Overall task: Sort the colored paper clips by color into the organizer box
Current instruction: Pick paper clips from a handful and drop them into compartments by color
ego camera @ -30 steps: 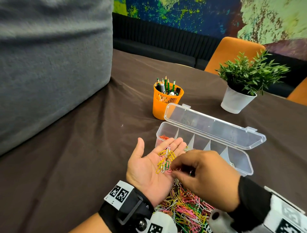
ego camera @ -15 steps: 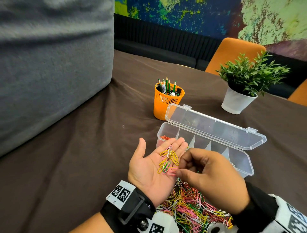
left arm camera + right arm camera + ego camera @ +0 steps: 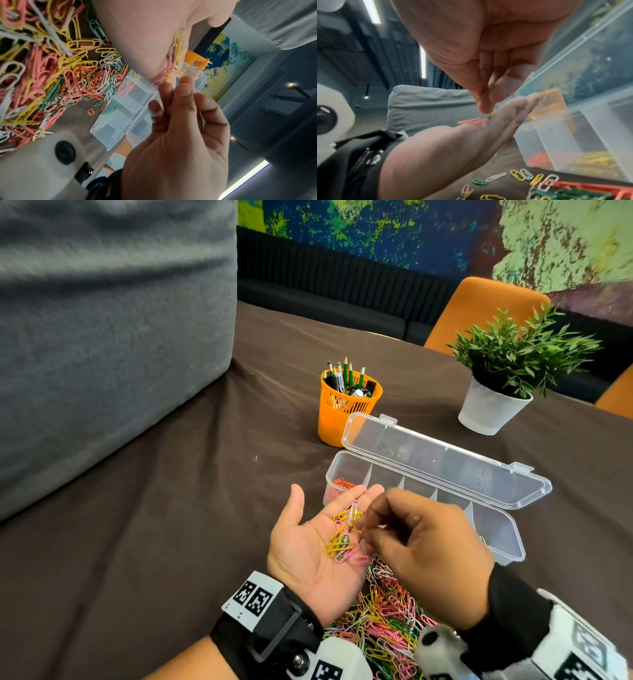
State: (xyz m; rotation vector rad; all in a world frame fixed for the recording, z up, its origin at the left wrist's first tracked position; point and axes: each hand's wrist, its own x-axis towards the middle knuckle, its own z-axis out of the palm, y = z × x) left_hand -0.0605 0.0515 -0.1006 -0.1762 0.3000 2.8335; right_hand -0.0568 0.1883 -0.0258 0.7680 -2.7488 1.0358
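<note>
Clips (image 3: 342, 537), yellow, pink, green and white, lie on my flat, open left hand (image 3: 313, 546), held just near of the organizer box (image 3: 507, 546). My right hand (image 3: 424, 556) hovers over them, thumb and fingertips (image 3: 485, 106) pinched together (whether a clip sits between them I cannot tell). I'd lift one colour only and keep the palm level above the loose pile (image 3: 383, 621).
</note>
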